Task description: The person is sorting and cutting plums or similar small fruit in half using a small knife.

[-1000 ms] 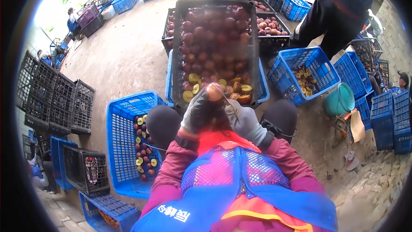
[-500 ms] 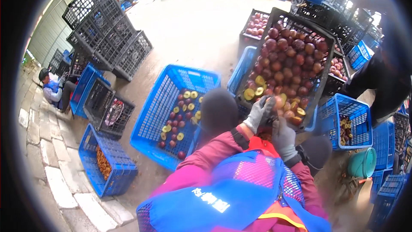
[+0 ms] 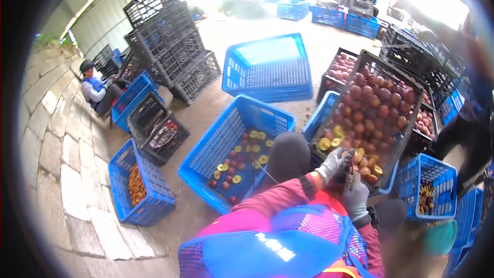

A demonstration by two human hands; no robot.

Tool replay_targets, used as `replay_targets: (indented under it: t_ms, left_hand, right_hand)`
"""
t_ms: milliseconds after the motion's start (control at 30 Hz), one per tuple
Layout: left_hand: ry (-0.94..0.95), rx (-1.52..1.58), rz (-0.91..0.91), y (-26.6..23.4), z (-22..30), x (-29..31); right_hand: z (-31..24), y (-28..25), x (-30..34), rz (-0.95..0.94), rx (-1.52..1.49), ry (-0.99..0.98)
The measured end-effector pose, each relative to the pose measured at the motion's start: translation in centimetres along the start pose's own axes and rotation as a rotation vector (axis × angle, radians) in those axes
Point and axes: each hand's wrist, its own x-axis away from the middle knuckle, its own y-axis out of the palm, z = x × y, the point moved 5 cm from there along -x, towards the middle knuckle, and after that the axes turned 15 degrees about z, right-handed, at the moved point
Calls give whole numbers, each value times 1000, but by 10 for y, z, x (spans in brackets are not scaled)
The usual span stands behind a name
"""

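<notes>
My gloved left hand (image 3: 333, 163) has its fingers closed at the near end of a tilted black crate (image 3: 410, 146) full of dark red plums (image 3: 378, 108). Close beside it, my gloved right hand (image 3: 356, 195) is closed too, fingers pointing up. Between the fingertips something small and reddish shows, too blurred to name. Cut plum halves (image 3: 329, 140) with yellow flesh lie at the crate's near end, just beyond my hands. To my left stands a blue crate (image 3: 206, 146) with whole plums and yellow halves scattered on its bottom.
Another blue crate (image 3: 267, 67) is farther off. Black crates (image 3: 170, 41) are stacked at far left, near a seated person (image 3: 100, 87). Blue crates with brown pieces (image 3: 141, 185) and cut fruit (image 3: 427, 190) flank me. A green bucket (image 3: 441, 237) and a person's dark legs (image 3: 458, 128) are at right.
My view has shifted, so the scene sits lower and farther right. A blue crate now appears beyond the left crate; the blurred blue stack at the top is gone. My hands stay close together.
</notes>
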Motion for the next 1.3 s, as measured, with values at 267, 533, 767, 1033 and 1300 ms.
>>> replay_targets:
  t_ms: [267,533,767,1033,1300]
  left_hand:
    - [135,-205,-106,-4,49,42]
    - [346,-402,-34,-8,44,40]
    - [121,-250,14,49,62,65]
    - [-672,147,-76,74,39,87]
    - [-501,448,-120,97,93,110]
  right_hand:
    - [-25,-14,4,-13,-160,72]
    - [-7,-4,16,41,-63,-76]
    - [39,11,19,156,-56,-197]
    - [43,-68,38,59,140,-109]
    - [28,-151,27,314,-235,-11]
